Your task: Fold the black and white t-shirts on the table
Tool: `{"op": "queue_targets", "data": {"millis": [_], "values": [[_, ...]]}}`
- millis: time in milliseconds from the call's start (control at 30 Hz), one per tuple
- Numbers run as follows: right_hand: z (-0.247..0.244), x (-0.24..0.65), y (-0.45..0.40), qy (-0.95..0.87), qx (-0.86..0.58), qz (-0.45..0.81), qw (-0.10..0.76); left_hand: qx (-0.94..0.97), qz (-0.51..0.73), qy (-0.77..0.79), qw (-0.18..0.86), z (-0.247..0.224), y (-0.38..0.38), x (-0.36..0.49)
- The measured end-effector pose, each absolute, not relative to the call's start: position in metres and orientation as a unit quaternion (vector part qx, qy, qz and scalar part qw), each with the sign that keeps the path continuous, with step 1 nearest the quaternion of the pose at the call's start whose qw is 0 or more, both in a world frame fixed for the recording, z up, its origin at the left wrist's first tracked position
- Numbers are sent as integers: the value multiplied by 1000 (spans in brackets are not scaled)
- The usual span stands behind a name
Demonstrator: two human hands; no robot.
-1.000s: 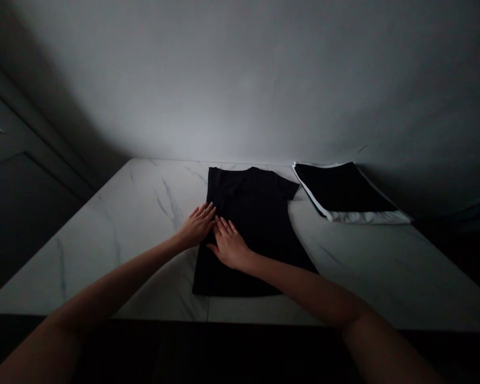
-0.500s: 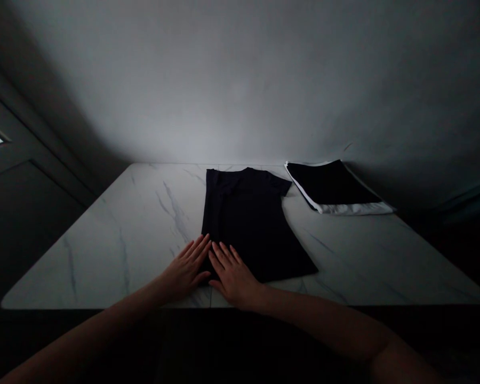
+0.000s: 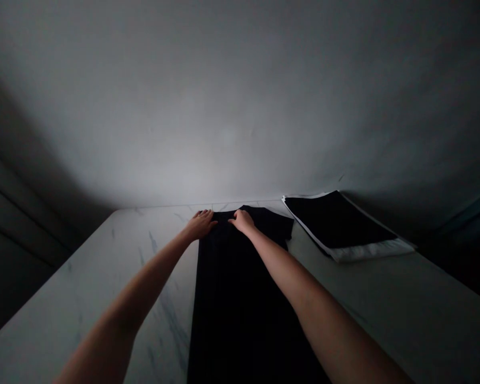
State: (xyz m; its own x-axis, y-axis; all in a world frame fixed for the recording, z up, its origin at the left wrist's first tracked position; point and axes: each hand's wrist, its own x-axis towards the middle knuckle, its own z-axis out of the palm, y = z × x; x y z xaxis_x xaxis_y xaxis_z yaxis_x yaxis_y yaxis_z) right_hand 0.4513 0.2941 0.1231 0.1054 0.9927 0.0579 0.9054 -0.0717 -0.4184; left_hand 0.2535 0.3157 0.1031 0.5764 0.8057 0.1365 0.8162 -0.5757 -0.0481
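A black T-shirt [image 3: 240, 298] lies on the marble-patterned table, its left side folded in and one short sleeve pointing right. At the shirt's far left corner, my left hand [image 3: 200, 225] rests with fingers stretched out and thumb apart. My right hand [image 3: 244, 220] is beside it near the neckline, fingers bent and thumb pressed towards them on the black cloth. The fingertips of this hand are partly hidden in the dim light.
To the right sits a stack of folded black and white cloth [image 3: 340, 224], close to the wall. The white, grey-veined tabletop [image 3: 104, 288] meets a plain wall [image 3: 224, 106] behind. A dark panelled surface [image 3: 16, 234] stands at the left.
Both hands have moved from the shirt's near hem up to its far edge. My right hand's fingers, flat before, are now bent at the cloth. The view has tilted upward.
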Motion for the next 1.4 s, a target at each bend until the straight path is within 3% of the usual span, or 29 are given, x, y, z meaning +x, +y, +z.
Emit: {"op": "queue_targets", "data": {"millis": [200, 367, 667, 867, 1100, 1400], "values": [[98, 450, 312, -645, -736, 141, 147, -871, -105, -478, 38, 36, 351, 249], [89, 450, 315, -681, -699, 136, 170, -856, -152, -493, 32, 16, 351, 246], [103, 455, 321, -678, -691, 184, 173, -873, -134, -468, 25, 25, 345, 243], [104, 462, 314, -645, -710, 151, 240, -863, -138, -485, 24, 29, 344, 244], [104, 461, 306, -646, -739, 120, 151, -880, -120, -457, 43, 34, 341, 246], [105, 519, 353, -643, -753, 40, 133, -816, -152, -558, 15, 59, 359, 253]]}}
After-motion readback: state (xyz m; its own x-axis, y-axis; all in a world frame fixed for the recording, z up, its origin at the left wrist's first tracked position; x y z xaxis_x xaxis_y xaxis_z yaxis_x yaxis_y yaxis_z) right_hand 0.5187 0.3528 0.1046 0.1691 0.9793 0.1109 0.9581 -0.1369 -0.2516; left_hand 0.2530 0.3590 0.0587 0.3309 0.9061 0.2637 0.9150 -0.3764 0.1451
